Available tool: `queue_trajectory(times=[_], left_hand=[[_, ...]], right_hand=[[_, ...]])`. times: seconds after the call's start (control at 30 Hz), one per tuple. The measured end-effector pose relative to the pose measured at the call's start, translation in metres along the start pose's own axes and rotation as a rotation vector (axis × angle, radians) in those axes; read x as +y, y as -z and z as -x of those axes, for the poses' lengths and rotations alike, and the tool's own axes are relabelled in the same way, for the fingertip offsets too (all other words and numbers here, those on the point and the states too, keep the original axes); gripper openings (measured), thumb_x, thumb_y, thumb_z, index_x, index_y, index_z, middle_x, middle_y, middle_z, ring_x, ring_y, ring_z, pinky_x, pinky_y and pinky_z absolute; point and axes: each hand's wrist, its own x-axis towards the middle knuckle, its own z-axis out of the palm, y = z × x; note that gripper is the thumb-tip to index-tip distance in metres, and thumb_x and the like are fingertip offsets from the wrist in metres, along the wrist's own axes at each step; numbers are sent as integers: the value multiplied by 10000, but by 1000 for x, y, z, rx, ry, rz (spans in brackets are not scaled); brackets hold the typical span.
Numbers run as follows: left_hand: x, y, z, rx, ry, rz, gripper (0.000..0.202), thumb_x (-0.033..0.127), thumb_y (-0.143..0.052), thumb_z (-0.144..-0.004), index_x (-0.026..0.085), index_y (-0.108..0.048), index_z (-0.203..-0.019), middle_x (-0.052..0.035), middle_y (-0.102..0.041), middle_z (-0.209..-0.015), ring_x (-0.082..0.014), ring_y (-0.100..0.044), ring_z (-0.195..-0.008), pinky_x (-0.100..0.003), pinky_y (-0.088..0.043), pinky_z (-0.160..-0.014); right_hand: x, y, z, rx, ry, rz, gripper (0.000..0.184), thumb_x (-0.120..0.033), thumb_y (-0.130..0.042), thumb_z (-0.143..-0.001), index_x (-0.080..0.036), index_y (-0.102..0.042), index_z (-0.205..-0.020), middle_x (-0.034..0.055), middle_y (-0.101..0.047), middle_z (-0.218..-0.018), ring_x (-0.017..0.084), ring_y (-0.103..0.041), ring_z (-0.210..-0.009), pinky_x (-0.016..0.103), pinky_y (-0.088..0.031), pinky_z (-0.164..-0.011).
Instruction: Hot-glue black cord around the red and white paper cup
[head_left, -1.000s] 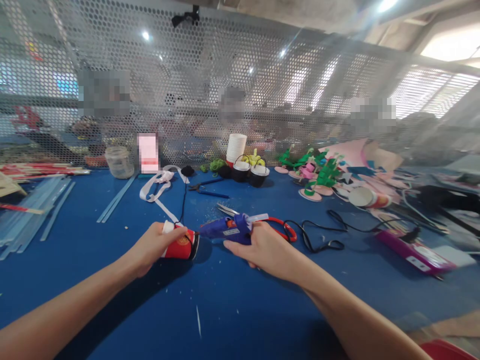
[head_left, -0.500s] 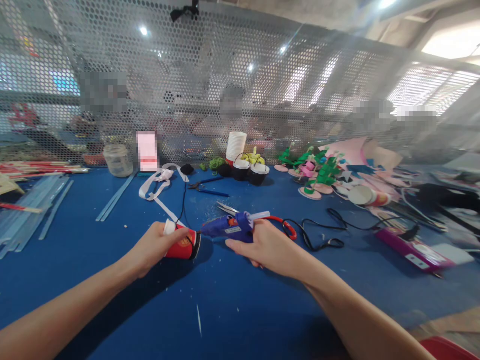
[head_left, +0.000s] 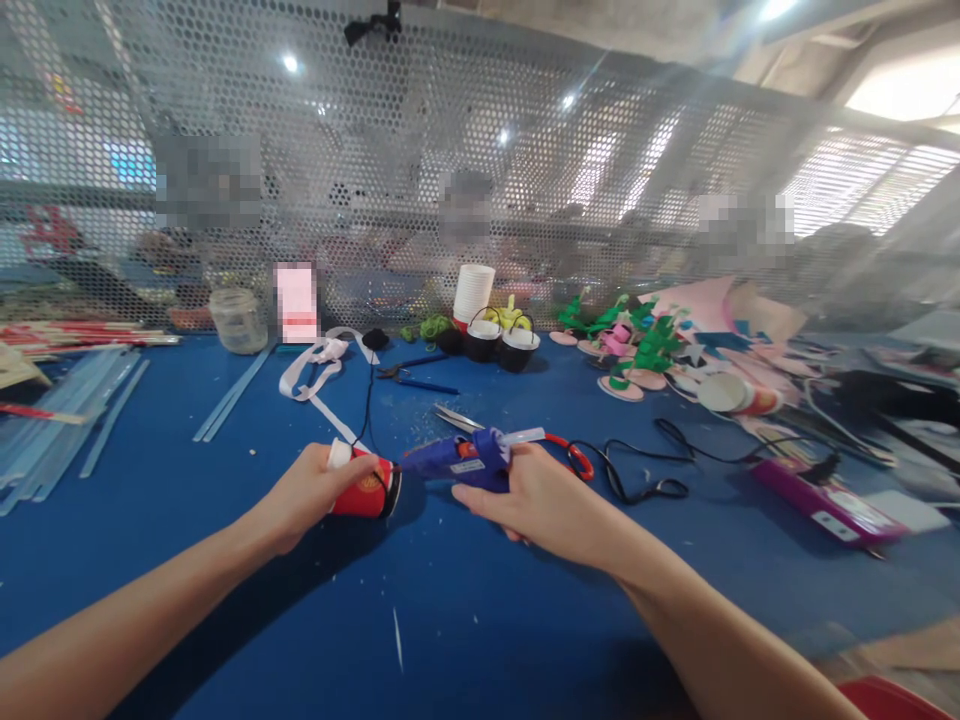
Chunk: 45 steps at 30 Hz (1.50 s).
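Observation:
My left hand (head_left: 311, 490) is closed around a red paper cup (head_left: 367, 492) lying on its side, with a white band at its left end and black yarn round its right end. A black strand runs from the cup up to a black yarn ball (head_left: 375, 340). In my right hand (head_left: 536, 500) is a blue glue gun (head_left: 465, 460), a clear glue stick poking from its back. Its nozzle points left, at the cup's black-wrapped end; whether it touches I cannot tell. Scissors (head_left: 459, 418) with red handles lie just behind the glue gun, partly hidden.
Pliers (head_left: 420, 383), two small black buckets (head_left: 517, 352) and a stack of white cups (head_left: 474, 292) stand or lie farther back. Glue sticks (head_left: 67, 420) are at left. At right are green paper plants (head_left: 656, 345), a black cord (head_left: 622, 490) and a purple power strip (head_left: 829, 500).
The glue gun and my right hand have shifted very slightly to the right. My left hand keeps the cup in nearly the same place.

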Motion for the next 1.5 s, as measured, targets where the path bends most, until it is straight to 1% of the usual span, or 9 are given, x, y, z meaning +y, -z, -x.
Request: queue_trajectory(times=[0.17, 0.33, 0.57, 0.73, 0.87, 1.07, 1.2, 1.33, 1.5], left_hand=[[2, -1, 1, -5, 16, 1, 302, 429, -562, -611, 130, -602, -607, 14, -528, -464, -121, -459, -434, -229, -290, -434], [5, -1, 3, -5, 32, -7, 321, 433, -554, -616, 118, -607, -645, 5, -544, -482, -129, -471, -450, -231, -302, -440], [7, -1, 4, -12, 50, 20, 331, 435, -560, -599, 111, -600, -653, -2, -553, -497, -136, -483, -462, -237, -316, -449], [8, -1, 4, -1, 51, 28, 315, 418, -566, -586, 112, -603, -652, 5, -545, -479, -140, -483, -459, -236, -311, -443], [7, -1, 4, -10, 55, 26, 327, 419, -562, -593, 106, -605, -681, 0, -552, -497, -143, -489, -473, -238, -314, -449], [6, -1, 4, -5, 41, 0, 320, 427, -547, -610, 113, -591, -651, 0, -538, -493, -139, -477, -464, -238, -305, -447], [6, 0, 4, -8, 33, -13, 316, 428, -548, -610, 117, -595, -646, -1, -542, -494, -137, -472, -461, -234, -296, -442], [3, 0, 3, 5, 18, -27, 302, 421, -549, -614, 123, -593, -620, 4, -526, -485, -127, -443, -449, -232, -271, -433], [0, -1, 1, -9, -26, -67, 306, 444, -548, -631, 142, -560, -579, 47, -424, -440, -97, -345, -415, -231, -215, -431]], right_hand=[[0, 0, 1, 23, 16, 35, 202, -318, -488, -719, -154, -525, -607, -51, -428, -366, 61, -405, -308, 153, -324, -321], [1, 0, 4, -11, 23, 31, 195, -327, -489, -720, -150, -532, -651, -41, -457, -403, 65, -423, -321, 155, -327, -323], [-2, 1, 7, -3, 32, 76, 198, -312, -485, -718, -160, -497, -591, -49, -431, -381, 63, -403, -325, 166, -304, -330], [0, 1, 9, 2, 62, 108, 174, -307, -482, -724, -160, -523, -640, -51, -443, -398, 65, -405, -343, 175, -289, -349], [1, 0, 9, 4, 72, 139, 198, -302, -487, -720, -161, -501, -581, -53, -431, -392, 61, -388, -342, 182, -273, -354], [0, 1, 9, 10, 79, 127, 179, -292, -487, -718, -160, -513, -599, -53, -440, -384, 64, -398, -337, 178, -285, -351], [0, 1, 9, -34, 40, 102, 207, -302, -498, -710, -162, -496, -557, -47, -440, -368, 67, -403, -316, 170, -290, -320], [0, 2, 6, -29, 3, 30, 204, -329, -499, -710, -155, -532, -609, -34, -482, -393, 76, -440, -326, 167, -339, -329], [0, 5, 0, -12, -24, 16, 240, -339, -495, -709, -149, -520, -563, -26, -467, -374, 77, -434, -319, 168, -349, -322]])
